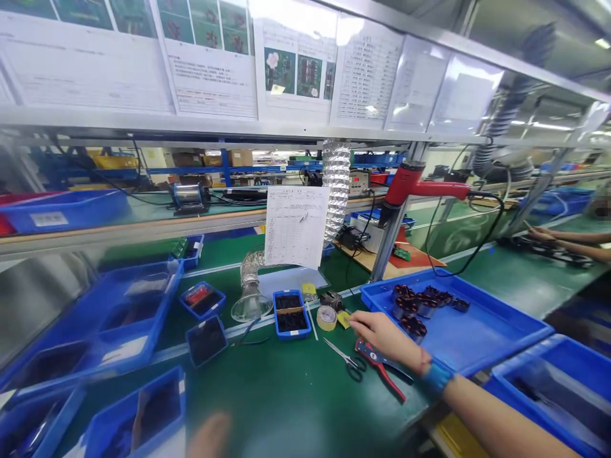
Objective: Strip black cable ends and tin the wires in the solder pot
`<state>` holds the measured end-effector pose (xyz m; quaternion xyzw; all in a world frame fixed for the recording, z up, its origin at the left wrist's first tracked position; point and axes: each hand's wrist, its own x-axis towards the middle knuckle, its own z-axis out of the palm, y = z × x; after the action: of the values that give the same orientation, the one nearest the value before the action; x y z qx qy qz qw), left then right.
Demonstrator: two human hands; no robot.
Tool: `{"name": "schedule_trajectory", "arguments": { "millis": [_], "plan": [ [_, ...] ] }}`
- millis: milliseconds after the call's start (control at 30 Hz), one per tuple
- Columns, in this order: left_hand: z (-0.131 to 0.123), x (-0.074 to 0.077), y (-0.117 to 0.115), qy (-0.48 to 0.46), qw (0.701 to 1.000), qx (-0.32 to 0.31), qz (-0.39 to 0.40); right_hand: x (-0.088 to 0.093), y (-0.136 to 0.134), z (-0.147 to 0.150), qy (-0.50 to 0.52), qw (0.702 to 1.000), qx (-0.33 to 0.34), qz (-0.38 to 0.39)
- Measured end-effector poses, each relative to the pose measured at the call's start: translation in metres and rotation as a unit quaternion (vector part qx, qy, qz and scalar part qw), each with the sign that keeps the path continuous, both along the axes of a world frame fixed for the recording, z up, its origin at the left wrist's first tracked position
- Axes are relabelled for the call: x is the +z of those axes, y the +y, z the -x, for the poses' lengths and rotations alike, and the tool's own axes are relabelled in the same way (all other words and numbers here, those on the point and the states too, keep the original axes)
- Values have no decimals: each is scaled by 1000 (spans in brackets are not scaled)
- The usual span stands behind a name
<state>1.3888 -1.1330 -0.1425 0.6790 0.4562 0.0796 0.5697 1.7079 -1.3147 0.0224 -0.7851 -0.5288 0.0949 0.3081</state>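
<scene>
1. My right hand is open, fingers extended, tips just beside a yellow tag at its 10 o'clock.
2. Tape sits beside the tag; scissors lie at the hand's 8 o'clock, red pliers at 7.
3. A blue tray of dark coils sits at 2 o'clock.
4. My left hand is blurred at the frame's bottom edge; I cannot tell its state.

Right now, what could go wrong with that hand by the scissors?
The right hand is just above the scissors, so a slip might mean a poke from the pointy blades. The red-handled tool lies right under that hand, so it could get bumped and shift. The red heat gun hangs over the blue tray, and it might be hot, so reaching up there could hurt.
</scene>
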Motion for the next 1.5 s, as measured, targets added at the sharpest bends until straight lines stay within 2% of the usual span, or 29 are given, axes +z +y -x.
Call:
{"name": "schedule_trajectory", "arguments": {
  "millis": [67,167,267,400,500,567,733,833,933,1000,1100,1200,1267,1333,1400,1500],
  "plan": [
    [-14,12,23,-30,999,9,-19,10,26,-4,65,997,-2,-39],
    [-55,45,58,-94,991,24,-88,25,71,-26,129,988,-13,-89],
    [-113,88,93,-183,964,17,-191,44,120,-57,169,976,-28,-131],
    [-197,134,138,-241,935,35,-257,62,176,-87,235,953,-58,-183],
    [-246,154,164,-273,917,61,-284,68,207,-97,280,934,-78,-210],
    [-266,164,175,-295,909,63,-288,72,223,-101,304,923,-83,-222],
    [-287,183,184,-328,905,27,-269,80,250,-106,328,905,-95,-255],
    [-282,187,187,-325,907,43,-264,79,248,-98,321,906,-83,-265],
    [-254,184,187,-321,910,81,-248,73,236,-83,304,916,-44,-260],
    [-222,178,183,-318,914,104,-231,70,229,-79,292,919,-34,-262],
    [-162,164,168,-302,923,145,-189,70,229,-88,284,916,-54,-278],
    [-108,149,145,-279,935,192,-106,75,239,-103,296,911,-80,-277],
    [-82,142,126,-271,936,213,-64,77,242,-103,317,909,-86,-258],
    [-62,138,106,-277,933,225,-34,75,234,-88,342,909,-73,-227],
    [-47,136,88,-291,928,231,-9,68,212,-58,364,912,-35,-186],
    [-31,130,67,-299,924,239,10,45,159,-1,408,904,87,-95]
  ]
}}
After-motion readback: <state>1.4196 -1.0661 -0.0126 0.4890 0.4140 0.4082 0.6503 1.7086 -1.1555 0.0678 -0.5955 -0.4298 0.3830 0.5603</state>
